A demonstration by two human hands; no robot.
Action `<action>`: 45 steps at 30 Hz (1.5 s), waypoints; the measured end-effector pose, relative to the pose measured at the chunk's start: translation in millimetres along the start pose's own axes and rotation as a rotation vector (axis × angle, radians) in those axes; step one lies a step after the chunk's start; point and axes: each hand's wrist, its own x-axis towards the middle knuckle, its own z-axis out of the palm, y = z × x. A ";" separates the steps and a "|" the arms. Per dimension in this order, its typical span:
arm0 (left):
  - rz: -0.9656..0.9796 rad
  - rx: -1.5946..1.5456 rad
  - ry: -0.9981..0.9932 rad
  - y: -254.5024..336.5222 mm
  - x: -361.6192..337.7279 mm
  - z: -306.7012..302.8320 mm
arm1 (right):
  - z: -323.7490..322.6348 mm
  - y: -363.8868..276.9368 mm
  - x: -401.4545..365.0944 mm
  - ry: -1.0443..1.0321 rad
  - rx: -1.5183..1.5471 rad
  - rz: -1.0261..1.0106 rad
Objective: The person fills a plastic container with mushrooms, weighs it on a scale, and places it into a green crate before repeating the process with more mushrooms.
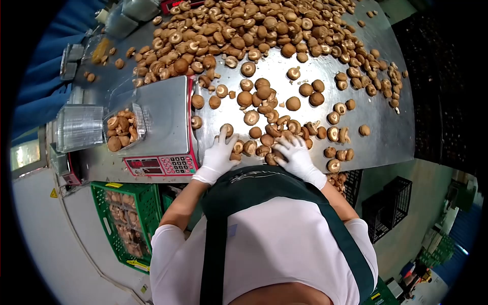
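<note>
Brown mushrooms (264, 91) lie scattered over a metal table (378, 147), with a large heap along its far side. Near the front edge, my left hand (219, 155), in a white glove, rests with fingers spread on a few mushrooms. My right hand (296, 158), gloved too, lies with its fingers apart over the mushrooms at the middle of the front edge. Between the two hands sit several mushrooms. Left of my left hand stands a red-edged scale (162, 112), and on its left side is a clear tray of mushrooms (122, 129).
Stacked clear trays (79, 127) stand left of the scale. Below the table's left end is a green crate (104, 206) holding packed mushrooms. Black crates (389, 206) are on the floor at the right. A second scale (170, 6) shows at the far edge.
</note>
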 end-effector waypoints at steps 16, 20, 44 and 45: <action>0.086 -0.343 0.477 5.0 81.0 12.7 | -32.7 49.1 -8.2 0.461 0.154 0.460; -0.019 -0.159 0.402 -12.5 110.2 4.7 | -30.7 48.1 16.2 0.498 0.203 0.437; -0.270 -1.702 0.038 2.8 71.8 -20.1 | 0.6 29.1 146.7 0.214 0.072 0.151; -0.333 -1.451 0.031 18.1 65.1 -25.9 | 5.9 30.3 149.5 0.158 0.134 0.165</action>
